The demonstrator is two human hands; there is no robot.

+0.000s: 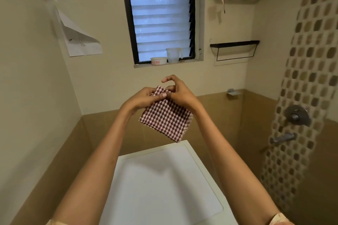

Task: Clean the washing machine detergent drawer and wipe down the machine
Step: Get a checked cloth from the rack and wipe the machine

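A folded red-and-white checked cloth [165, 118] hangs in the air above the white top of the washing machine [161, 184]. My left hand [141, 99] grips the cloth's upper left part, thumb lying across it. My right hand [180, 92] pinches its top edge, with the forefinger raised and curled. Both arms reach forward over the machine. The detergent drawer is out of view.
A louvred window [161, 22] is straight ahead, with a white tub [158, 60] and a clear measuring jug [173, 55] on its sill. Two dark wall shelves [236, 44] hang at the right. Shower valve and tap [296, 116] stick out from the mosaic wall.
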